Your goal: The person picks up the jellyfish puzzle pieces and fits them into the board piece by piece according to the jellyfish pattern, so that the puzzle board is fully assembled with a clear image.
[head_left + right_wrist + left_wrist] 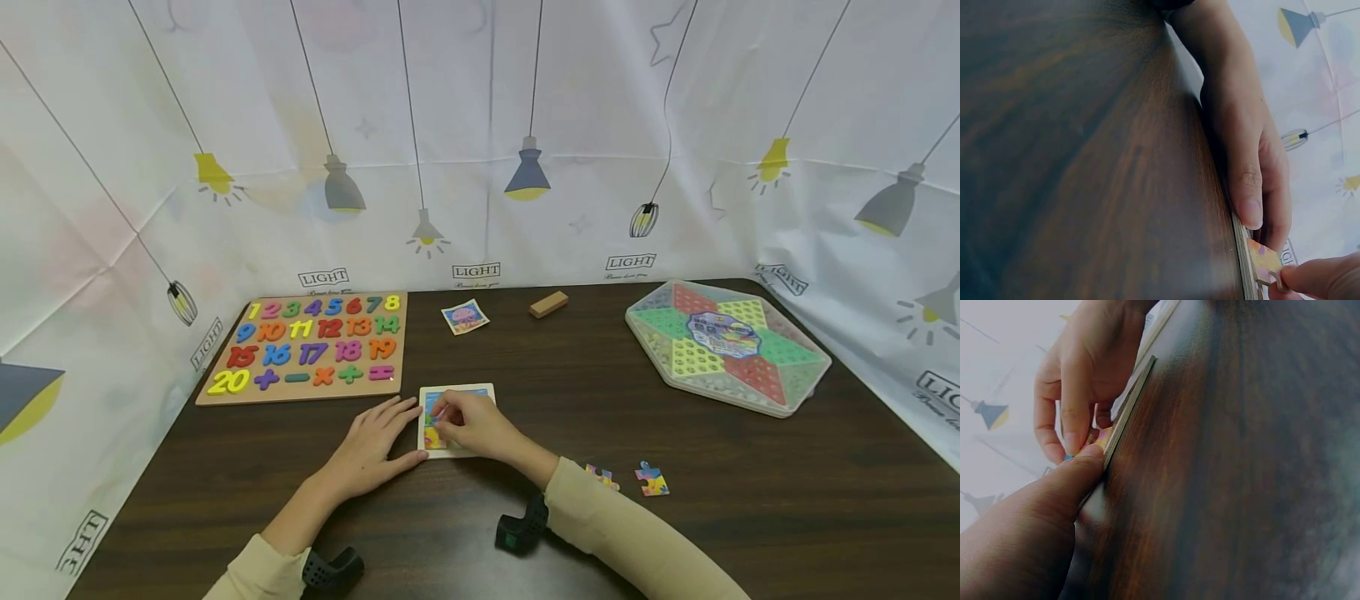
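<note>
A small jigsaw puzzle in a pale wooden frame [486, 387] lies on the table in front of me. My left hand [372, 446] rests at its left side, fingers extended, thumb touching the lower left corner. Over the picture, my right hand [471, 423] pinches a yellow and pink puzzle piece [1263, 257] between thumb and fingertips. The piece sits tilted against the frame's near part in the right wrist view; whether it lies flat in place I cannot tell. Two loose puzzle pieces, one [652, 479] in full view and one [602, 476] partly behind the right sleeve, lie to the right.
A wooden number board [300, 392] stands at the left, close to the puzzle. Behind are a picture card [465, 317] and a small wooden block [548, 304]. A hexagonal game box [727, 346] lies at the right. A printed white cloth [450, 192] hangs behind the table [420, 533].
</note>
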### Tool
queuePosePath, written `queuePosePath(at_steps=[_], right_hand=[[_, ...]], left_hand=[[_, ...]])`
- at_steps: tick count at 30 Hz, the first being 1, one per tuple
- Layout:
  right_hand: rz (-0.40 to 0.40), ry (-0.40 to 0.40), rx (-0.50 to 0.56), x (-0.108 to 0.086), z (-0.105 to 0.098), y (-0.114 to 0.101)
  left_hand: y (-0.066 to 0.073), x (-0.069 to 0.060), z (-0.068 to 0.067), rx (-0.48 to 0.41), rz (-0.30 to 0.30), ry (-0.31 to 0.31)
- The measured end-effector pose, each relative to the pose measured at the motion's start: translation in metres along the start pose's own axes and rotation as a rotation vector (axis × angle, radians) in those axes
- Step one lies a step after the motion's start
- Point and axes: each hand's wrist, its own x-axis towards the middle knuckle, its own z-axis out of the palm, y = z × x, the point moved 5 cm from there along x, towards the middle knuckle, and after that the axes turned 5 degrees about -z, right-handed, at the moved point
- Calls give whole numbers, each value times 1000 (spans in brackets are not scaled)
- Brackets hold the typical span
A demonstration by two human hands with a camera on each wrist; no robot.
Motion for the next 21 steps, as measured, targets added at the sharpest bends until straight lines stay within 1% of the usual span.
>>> queuePosePath(at_steps=[9,15,21], right_hand=[[-61,27,-113,0,-1,-2],[-93,32,-168,0,0,-3],[-101,31,-219,2,1,-3]], left_hand=[[0,0,0,-1,4,6],[0,0,0,-7,5,4],[0,0,0,-7,6,3]])
